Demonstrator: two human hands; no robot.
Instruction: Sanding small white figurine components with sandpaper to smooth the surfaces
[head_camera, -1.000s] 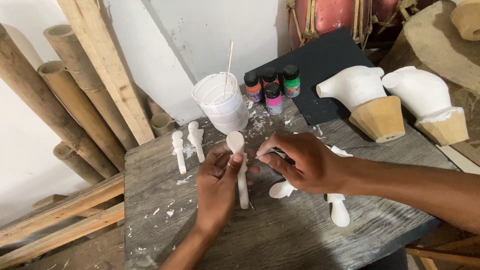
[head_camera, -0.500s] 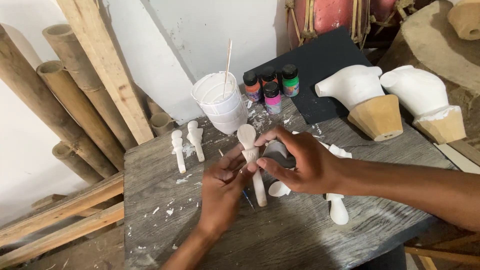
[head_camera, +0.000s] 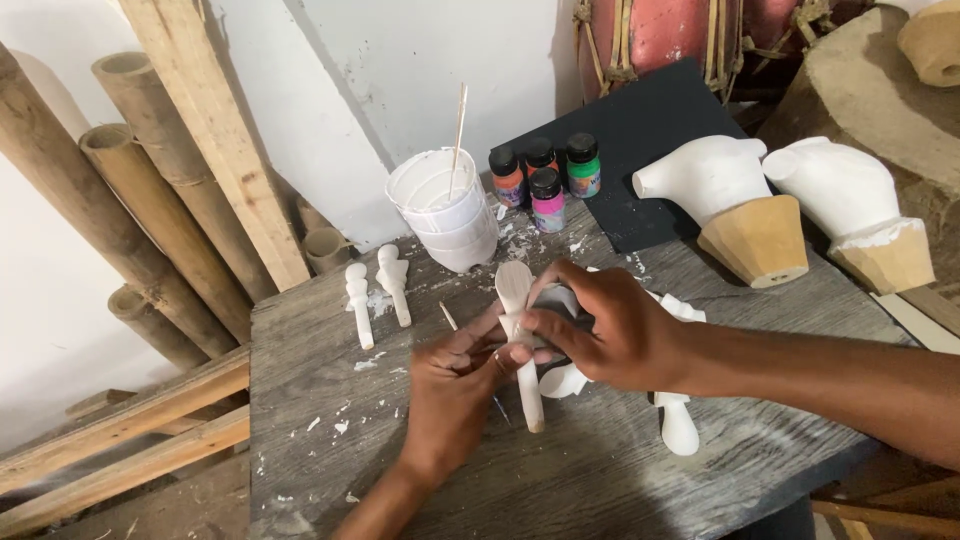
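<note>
Left hand (head_camera: 455, 375) pinches the white spoon (head_camera: 520, 340) mid-handle, propping it off the table (head_camera: 300, 400) w/ bowl end up. Right hand (head_camera: 610, 330) is closed on a small grey pad (head_camera: 560, 300) pressed against the spoon neck. Two white pegs (head_camera: 375, 290) lie left of hands; cup (head_camera: 445, 210) & paint bottles (head_camera: 545, 175) behind.

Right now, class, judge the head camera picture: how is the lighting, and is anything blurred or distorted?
Head view: soft, even daylight, faint shadows; the pale carved wooden spoon and both hands, left and right, look sharp; straight bamboo poles lean outward, suggesting wide-angle distortion.
</note>
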